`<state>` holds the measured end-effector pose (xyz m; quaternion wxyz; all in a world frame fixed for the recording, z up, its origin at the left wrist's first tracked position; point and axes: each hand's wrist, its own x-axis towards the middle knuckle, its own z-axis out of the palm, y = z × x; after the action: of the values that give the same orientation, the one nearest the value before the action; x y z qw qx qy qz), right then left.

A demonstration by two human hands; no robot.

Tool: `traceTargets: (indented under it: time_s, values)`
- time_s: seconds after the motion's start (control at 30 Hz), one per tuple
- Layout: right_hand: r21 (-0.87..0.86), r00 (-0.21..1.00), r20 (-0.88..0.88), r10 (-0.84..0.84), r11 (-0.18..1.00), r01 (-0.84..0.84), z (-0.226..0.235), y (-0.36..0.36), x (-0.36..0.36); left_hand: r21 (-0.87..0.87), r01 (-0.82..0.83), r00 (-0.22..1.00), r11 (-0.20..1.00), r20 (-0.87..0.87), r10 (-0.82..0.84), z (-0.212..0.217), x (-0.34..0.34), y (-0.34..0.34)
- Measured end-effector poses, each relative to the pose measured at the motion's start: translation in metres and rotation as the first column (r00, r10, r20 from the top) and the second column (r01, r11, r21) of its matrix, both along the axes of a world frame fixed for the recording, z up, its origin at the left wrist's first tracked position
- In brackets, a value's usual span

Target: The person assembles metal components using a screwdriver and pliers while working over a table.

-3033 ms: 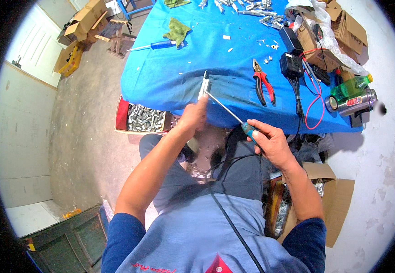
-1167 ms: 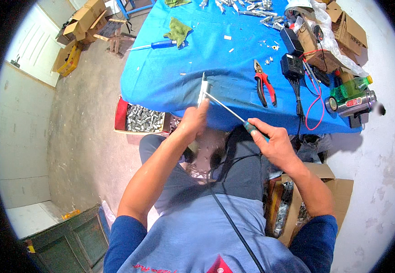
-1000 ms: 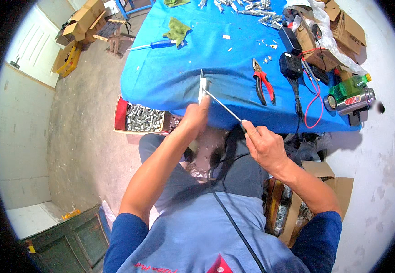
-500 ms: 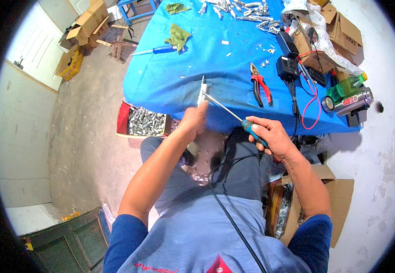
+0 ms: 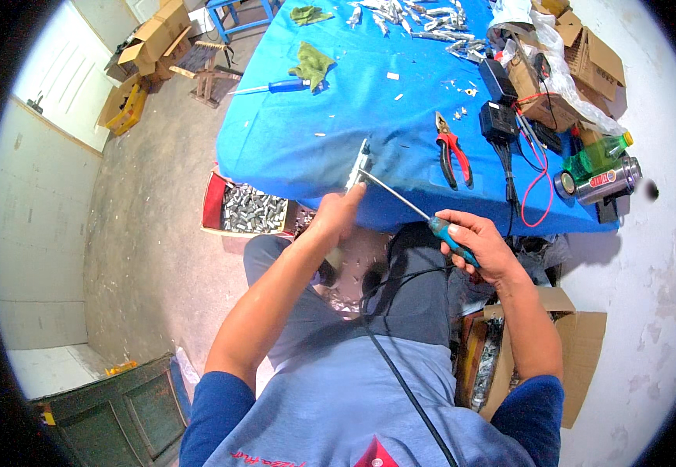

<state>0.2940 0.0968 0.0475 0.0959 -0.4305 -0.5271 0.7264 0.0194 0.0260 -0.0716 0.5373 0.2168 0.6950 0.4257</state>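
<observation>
My left hand (image 5: 341,212) is closed on the lower end of a slim silver metal part (image 5: 359,165), holding it up at the front edge of the blue-covered table (image 5: 291,156). The part leans slightly to the right. In my right hand (image 5: 481,247) is a screwdriver (image 5: 453,240) with a teal and black handle. Its long shaft slants up and left, and the tip meets the part just above my left fingers. Whether the tip sits in a slot is too small to tell. Red-handled pliers (image 5: 451,152) lie on the cloth beyond my right hand.
Several silver metal parts (image 5: 431,19) are heaped at the table's far side. A blue screwdriver (image 5: 279,86) and green rags (image 5: 312,64) lie far left. Black adapters (image 5: 498,121), a green bottle (image 5: 598,158) and a steel flask (image 5: 606,180) line the right. A red box (image 5: 212,201) holds small metal pieces.
The silver part has tilted a little to the right, and the screwdriver's tip remains against it. Both hands appear slightly further right and lower; the whole view has shifted a little too.
</observation>
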Motion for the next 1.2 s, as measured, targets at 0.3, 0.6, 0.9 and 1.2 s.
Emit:
traceTargets:
  time_s: [0.3, 0.6, 0.9, 1.2]
  values:
    - [0.057, 1.000, 0.026, 0.018, 0.998, -0.020, -0.011, 0.001, 0.005, 0.032, -0.069, 0.993, 0.997, -0.095, 0.072, 0.000, 0.014, 0.001]
    - [0.292, 0.996, -0.005, -0.087, 0.953, 0.085, -0.016, 0.000, 0.011, 0.072, -0.123, 0.990, 0.990, -0.060, 0.127, 0.008, 0.023, -0.004]
    - [0.414, 0.956, -0.198, -0.217, 0.866, 0.283, -0.076, -0.011, -0.101, 0.235, -0.047, 0.958, 0.971, -0.263, 0.110, 0.023, 0.056, -0.009]
    - [0.308, 0.958, -0.272, -0.094, 0.934, 0.179, -0.074, -0.007, -0.122, 0.307, 0.084, 0.975, 0.948, -0.223, -0.014, 0.019, 0.058, -0.034]
